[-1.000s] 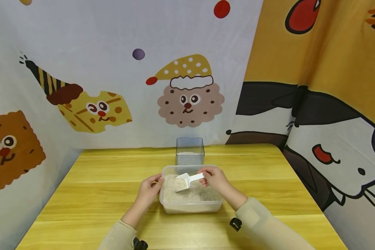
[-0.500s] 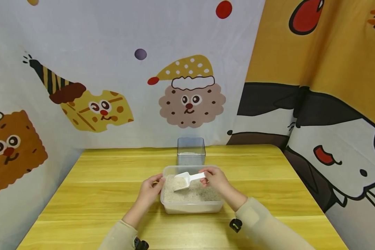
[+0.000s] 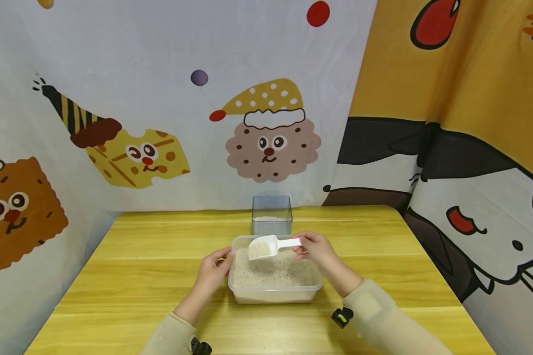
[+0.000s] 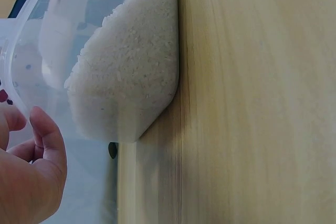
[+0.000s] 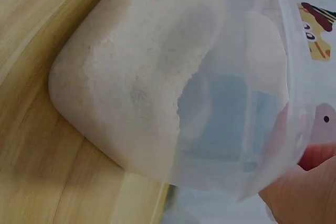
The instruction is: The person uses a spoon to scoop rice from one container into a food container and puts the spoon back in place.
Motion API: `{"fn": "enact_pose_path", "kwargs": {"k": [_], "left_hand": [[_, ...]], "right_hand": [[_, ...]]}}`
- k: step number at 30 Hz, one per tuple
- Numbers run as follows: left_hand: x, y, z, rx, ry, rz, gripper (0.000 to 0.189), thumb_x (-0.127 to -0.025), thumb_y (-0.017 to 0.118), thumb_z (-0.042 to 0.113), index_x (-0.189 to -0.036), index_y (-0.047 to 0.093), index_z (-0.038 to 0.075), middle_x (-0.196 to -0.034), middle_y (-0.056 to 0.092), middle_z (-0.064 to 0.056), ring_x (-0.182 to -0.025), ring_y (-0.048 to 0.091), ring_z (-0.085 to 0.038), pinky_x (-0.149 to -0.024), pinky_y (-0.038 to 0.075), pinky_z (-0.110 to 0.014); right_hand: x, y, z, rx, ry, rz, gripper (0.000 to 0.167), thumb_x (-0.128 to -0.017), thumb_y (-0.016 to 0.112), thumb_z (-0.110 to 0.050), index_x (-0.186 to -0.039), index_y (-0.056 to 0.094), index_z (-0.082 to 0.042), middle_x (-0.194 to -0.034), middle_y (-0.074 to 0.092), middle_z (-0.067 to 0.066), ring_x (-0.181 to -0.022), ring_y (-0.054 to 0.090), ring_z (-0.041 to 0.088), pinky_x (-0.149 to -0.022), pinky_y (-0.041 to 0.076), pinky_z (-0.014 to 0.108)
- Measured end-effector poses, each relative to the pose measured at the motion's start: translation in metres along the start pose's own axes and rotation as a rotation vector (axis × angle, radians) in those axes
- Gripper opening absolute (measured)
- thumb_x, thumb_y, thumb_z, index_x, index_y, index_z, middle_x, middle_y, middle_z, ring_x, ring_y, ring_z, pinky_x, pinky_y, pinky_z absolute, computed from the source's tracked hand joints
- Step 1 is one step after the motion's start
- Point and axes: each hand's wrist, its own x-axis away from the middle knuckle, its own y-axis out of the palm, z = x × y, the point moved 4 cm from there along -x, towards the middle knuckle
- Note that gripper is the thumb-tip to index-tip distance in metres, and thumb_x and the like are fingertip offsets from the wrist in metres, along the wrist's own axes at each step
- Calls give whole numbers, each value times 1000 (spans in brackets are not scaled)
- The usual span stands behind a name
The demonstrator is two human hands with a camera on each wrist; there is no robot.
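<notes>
A clear plastic box [image 3: 275, 295] of rice [image 3: 271, 273] stands on the table; its grains show through the wall in the left wrist view. At the box's left rim, my left hand [image 3: 215, 268] holds the edge with thumb and fingers. My right hand [image 3: 317, 251] grips the handle of a white scoop [image 3: 273, 245], level above the back part of the box. Some rice lies in the scoop's bowl. In the right wrist view the right hand [image 5: 307, 192] shows only at the edge, beyond the box wall, and the scoop is seen dimly through the plastic.
Directly behind the box stands a bluish clear square container [image 3: 272, 224] with a little white rice at its bottom. The wooden table [image 3: 160, 276] meets a cartoon-printed cloth [image 3: 169, 64] at the back and the sides.
The scoop has risen from near the rice surface, shifted right and back, and levelled out with rice in it. The left hand stays at the box's rim.
</notes>
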Motion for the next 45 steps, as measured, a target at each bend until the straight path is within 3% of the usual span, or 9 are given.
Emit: {"fn": "enact_pose_path", "kwargs": {"k": [13,16,18,27,45], "left_hand": [[7,-1,14,-7,2,-2,39,-95,56,11,-127,53,-11,-100,56,-14,-78,58,-16,-61,52,-21],[8,-1,14,-13,0,-2,38,-95,56,11,-127,53,-10,-100,55,-14,-78,59,-16,-62,52,-21],[4,-1,6,-20,7,3,38,-96,56,13,-128,54,-8,-101,55,-13,-77,58,-14,-61,52,-20],[3,0,5,-14,13,5,39,-95,58,14,-127,55,-7,-100,55,-13,-75,56,-11,-61,51,-19],[2,-1,2,5,6,-9,40,-94,58,13,-126,54,-10,-100,57,-14,-77,59,-13,-61,52,-20]], "right_hand": [[2,-17,-3,-67,13,-4,30,-101,37,-4,-118,52,14,-72,62,3,-64,57,9,-60,54,19],[3,-20,-5,-91,10,-3,31,-102,36,-5,-120,51,15,-72,62,1,-64,57,8,-60,53,18],[3,-22,-7,-99,8,-2,31,-102,36,-6,-121,50,15,-73,63,1,-64,57,7,-61,53,18],[2,-31,-11,-138,23,27,32,-102,36,-9,-123,49,12,-75,63,0,-66,56,7,-63,52,18],[-18,-54,-41,-200,-81,141,30,-102,39,-8,-121,49,13,-68,62,-3,-61,56,4,-59,52,16]]}}
